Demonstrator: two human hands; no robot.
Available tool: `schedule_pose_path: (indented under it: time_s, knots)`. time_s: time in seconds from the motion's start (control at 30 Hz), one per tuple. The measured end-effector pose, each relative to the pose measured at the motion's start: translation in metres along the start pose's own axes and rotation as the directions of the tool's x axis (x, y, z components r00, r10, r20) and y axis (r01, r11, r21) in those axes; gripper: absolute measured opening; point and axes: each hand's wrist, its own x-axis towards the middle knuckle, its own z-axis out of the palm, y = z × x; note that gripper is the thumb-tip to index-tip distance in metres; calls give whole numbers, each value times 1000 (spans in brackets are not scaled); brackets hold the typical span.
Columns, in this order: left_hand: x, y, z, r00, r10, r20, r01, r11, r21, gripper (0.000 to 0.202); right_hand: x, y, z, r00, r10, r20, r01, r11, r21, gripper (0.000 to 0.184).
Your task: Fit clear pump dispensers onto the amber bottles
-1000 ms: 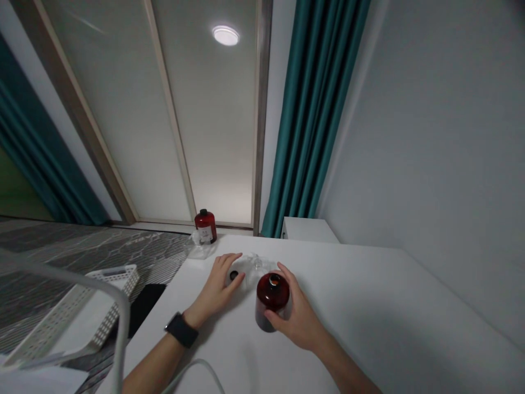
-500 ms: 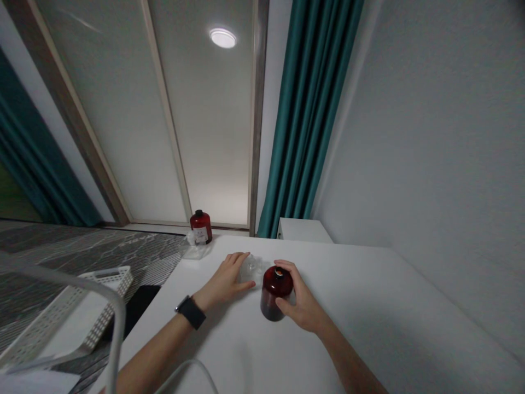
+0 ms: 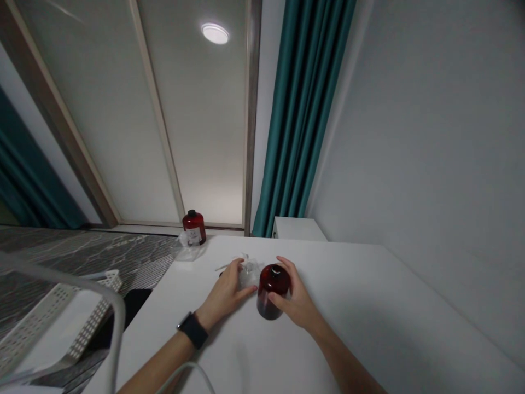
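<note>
Two bare hands at lower centre of the frame, over a white table (image 3: 348,312). Left hand (image 3: 227,294), black wristwatch (image 3: 192,330) on its wrist: narrow grip, fingers curled on a clear plastic fitting (image 3: 248,274), a thin tube (image 3: 223,267) pointing out toward the left. Right hand (image 3: 298,298): wide grip around a dark red bottle (image 3: 273,291), just beside the fitting. One further red bottle (image 3: 194,227), labelled and upright, at the table's far edge, upper centre, beside a clear plastic bag (image 3: 186,251). One white perforated basket (image 3: 86,323), lower left, off the table.
</note>
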Motion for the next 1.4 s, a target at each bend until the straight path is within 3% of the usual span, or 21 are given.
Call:
schedule_pose_path:
  time_s: [0.2,0.5,0.77,0.97,1.3,1.4]
  knots:
    - [-8,6,-6,995,-94,-27,88,978,-188,79,4,13,-10,999,-28,-31,28,1000,12,72]
    - [-6,8,-11,997,-70,28,75,964,-255,61,5,9,-5,994,-87,-66,89,996,29,56]
    - [-5,8,-14,998,-50,42,59,965,-257,61,4,23,4,986,15,-164,-7,999,54,86]
    - [-8,5,-13,999,-18,47,32,952,-304,63,2,18,13,969,-19,-247,6,999,-54,76]
    - [-18,17,1,997,-4,72,31,925,-379,79,-3,10,12,964,-56,-259,26,993,-118,71]
    - [-18,19,0,997,-24,73,51,918,-393,76,-4,7,11,968,-66,-244,32,990,-139,70]
